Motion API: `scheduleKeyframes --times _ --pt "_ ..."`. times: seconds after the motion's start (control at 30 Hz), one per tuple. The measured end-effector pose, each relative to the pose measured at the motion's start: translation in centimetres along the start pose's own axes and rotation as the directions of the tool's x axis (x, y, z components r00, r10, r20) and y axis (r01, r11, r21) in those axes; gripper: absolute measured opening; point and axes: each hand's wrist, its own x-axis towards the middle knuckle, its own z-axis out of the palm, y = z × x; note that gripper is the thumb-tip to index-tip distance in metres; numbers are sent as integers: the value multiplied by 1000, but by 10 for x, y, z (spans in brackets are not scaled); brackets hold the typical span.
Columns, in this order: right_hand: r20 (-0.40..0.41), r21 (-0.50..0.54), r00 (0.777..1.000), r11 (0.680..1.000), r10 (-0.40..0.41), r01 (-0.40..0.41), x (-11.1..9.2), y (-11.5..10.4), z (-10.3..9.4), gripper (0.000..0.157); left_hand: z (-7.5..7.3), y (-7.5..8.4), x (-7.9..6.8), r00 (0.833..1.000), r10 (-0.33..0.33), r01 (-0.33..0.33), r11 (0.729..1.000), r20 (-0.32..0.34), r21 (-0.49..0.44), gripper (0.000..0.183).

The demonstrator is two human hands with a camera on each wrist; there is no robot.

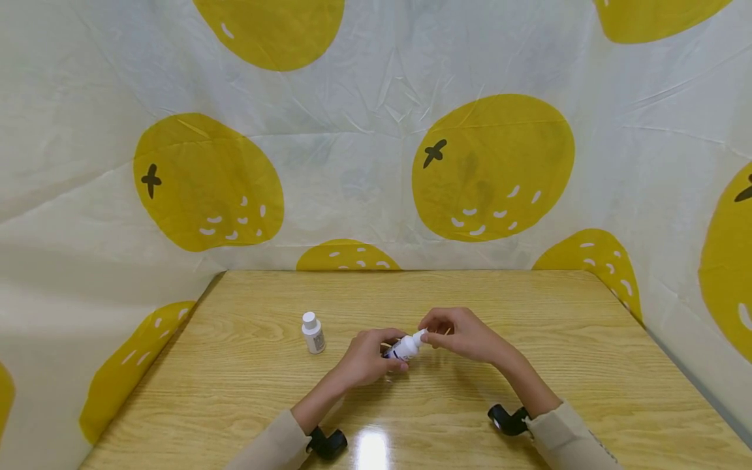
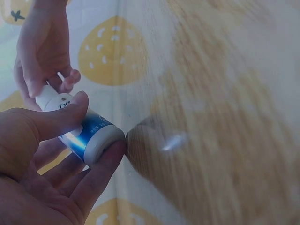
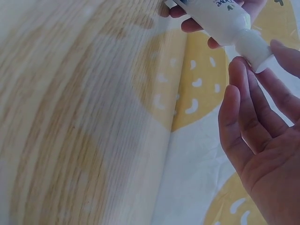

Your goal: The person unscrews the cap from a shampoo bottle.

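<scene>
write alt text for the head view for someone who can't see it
A person's left-hand grip holds a small white-and-blue bottle, tilted, at a wooden table while the right-hand grip pinches its white cap. Another small white bottle stands upright to the left, and a pale sheet with large yellow rounded shapes hangs behind.

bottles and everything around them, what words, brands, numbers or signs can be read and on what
"Dove", on the held white-and-blue bottle, upside down in the right wrist view
Smaller print on that bottle: too blurred
Standing white bottle: print too small
Right sleeve: dark marks, unreadable
</scene>
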Motion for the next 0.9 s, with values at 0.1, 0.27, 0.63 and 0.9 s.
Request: scheduleKeyframes --times 0.1,0.27,0.63,0.9 --pt "0 -6 1000 1000 -2 2 0 1 0 19 0 0 0 1000 2 -2 1000 -1 0 44" --pt "-1 -7 1000 1000 -12 12 0 0 0 20 0 0 0 1000 1 -1 1000 -3 1 44" --pt "6 -12 1000 1000 -15 15 1 0 -1 18 1 0 0 1000 4 -4 1000 -6 3 44" --pt "13 18 1000 1000 0 0 0 0 0 19 1 -1 0 1000 -1 1 1000 -4 3 45"
